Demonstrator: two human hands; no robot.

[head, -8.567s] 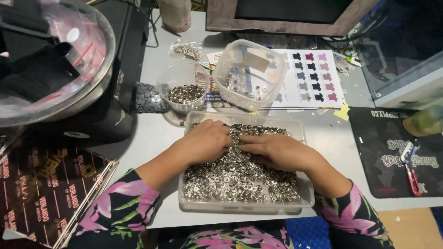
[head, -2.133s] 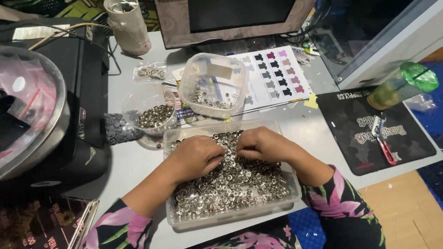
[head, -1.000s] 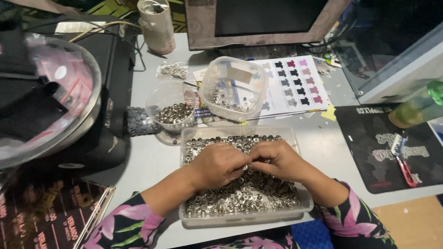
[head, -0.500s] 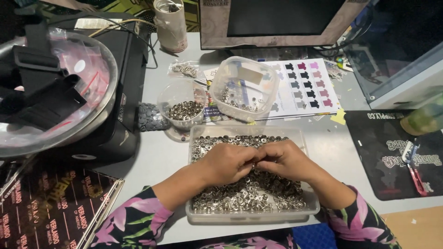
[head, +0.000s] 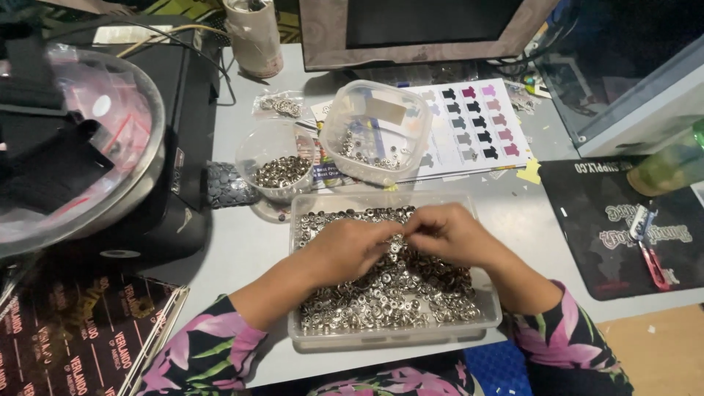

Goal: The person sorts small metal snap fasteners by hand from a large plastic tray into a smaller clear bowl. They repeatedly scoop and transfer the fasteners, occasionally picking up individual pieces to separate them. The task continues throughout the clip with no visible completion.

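A clear rectangular plastic tray (head: pixel 308 339) at the desk's near edge is filled with several small silver metal snap parts (head: pixel 381 293). Both of my hands are over the pile. My left hand (head: pixel 348 248) and my right hand (head: pixel 447 233) meet fingertip to fingertip above the tray's middle, pinching small snap pieces between them. The pieces in my fingers are too small to tell apart. Floral sleeves cover my forearms.
Behind the tray stand a round clear cup of snaps (head: pixel 277 163) and a clear tub with fewer snaps (head: pixel 375 132) on a colour chart sheet (head: pixel 480 128). A black machine with a clear dome (head: pixel 81 147) fills the left. A monitor (head: pixel 425 29), a black mat (head: pixel 623 220) and small snips (head: pixel 649 242) are nearby.
My hands have stayed over the tray, drawing together at its middle with fingertips now touching. The camera view has shifted slightly.
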